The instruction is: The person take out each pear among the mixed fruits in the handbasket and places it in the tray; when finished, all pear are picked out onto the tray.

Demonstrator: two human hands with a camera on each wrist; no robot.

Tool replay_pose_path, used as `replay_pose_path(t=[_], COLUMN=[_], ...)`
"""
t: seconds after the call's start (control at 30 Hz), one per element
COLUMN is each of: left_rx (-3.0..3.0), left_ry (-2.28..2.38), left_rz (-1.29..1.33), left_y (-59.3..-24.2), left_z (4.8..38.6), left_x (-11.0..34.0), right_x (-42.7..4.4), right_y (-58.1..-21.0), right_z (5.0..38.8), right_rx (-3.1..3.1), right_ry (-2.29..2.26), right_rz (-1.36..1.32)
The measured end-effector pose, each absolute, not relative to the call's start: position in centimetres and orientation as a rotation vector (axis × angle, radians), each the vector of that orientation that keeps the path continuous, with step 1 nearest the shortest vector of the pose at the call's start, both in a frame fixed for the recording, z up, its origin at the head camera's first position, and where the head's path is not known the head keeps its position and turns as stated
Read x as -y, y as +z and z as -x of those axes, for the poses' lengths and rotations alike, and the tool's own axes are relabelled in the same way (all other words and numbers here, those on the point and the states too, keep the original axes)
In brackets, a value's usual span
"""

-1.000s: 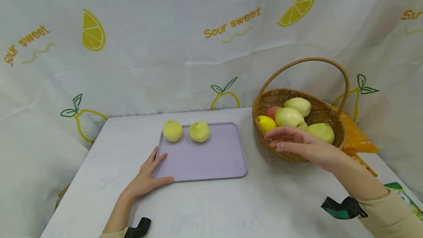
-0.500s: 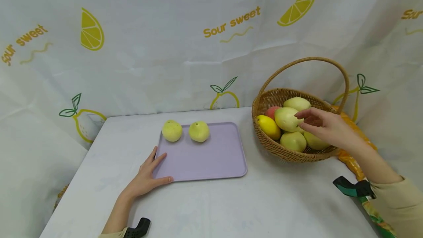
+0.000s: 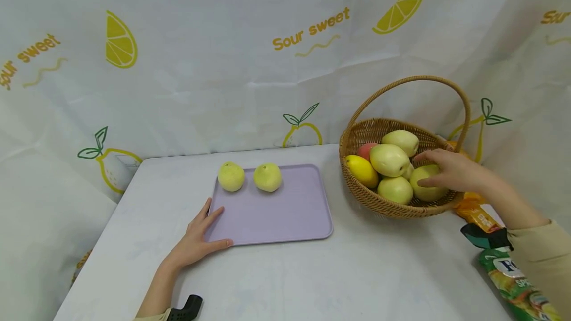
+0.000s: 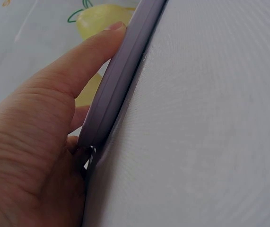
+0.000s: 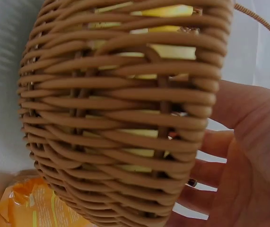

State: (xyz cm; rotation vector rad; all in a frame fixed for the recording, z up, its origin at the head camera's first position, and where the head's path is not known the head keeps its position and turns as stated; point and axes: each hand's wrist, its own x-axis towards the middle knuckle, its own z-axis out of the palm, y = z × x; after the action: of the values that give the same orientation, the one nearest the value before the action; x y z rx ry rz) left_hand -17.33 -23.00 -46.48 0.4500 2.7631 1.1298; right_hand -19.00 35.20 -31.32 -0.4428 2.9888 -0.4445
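Observation:
In the head view my left hand [image 3: 194, 241] rests at the left end of a lilac tray [image 3: 276, 217], fingers spread. The left wrist view shows its thumb [image 4: 94, 52] on the tray's rim. Two round yellow-green fruits [image 3: 267, 178] sit side by side along the tray's back. My right hand [image 3: 455, 170] reaches over the right rim of a wicker basket [image 3: 388, 208]. Its fingers and thumb are spread around a yellow-green fruit [image 3: 426, 175] there; the frames show no firm grip. In the right wrist view the basket wall [image 5: 120, 104] hides the fingertips.
The basket also holds a lemon [image 3: 362, 171], a red fruit [image 3: 366, 150] and several pale green fruits [image 3: 389, 160] under a tall arched handle [image 3: 419, 78]. Orange packaging [image 3: 479, 214] and a green packet [image 3: 513, 281] lie to its right. A lemon-print cloth [image 3: 200, 78] hangs behind.
My right hand has moved from the basket's front to its right side and lowered around the fruit there. My left hand stays on the tray.

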Motion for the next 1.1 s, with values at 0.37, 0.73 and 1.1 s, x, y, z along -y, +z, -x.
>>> replay_pose_path(t=[0.37,0.73,1.1], left_rx=[-2.762,-2.772,-2.780], left_ry=[1.142,1.138,1.130], left_rz=[-0.463,-0.474,-0.475], left_y=[-46.6,-46.7,-46.7], left_z=[17.3,17.4,17.3], left_x=[23.0,23.1,23.0], right_x=[-36.2,-36.7,-36.1], right_y=[-32.0,-32.2,-30.9], right_z=[19.9,20.1,19.3], right_rx=[-2.909,-2.931,-2.996], right_ry=[-0.291,-0.244,-0.245], right_rz=[0.513,0.595,0.554])
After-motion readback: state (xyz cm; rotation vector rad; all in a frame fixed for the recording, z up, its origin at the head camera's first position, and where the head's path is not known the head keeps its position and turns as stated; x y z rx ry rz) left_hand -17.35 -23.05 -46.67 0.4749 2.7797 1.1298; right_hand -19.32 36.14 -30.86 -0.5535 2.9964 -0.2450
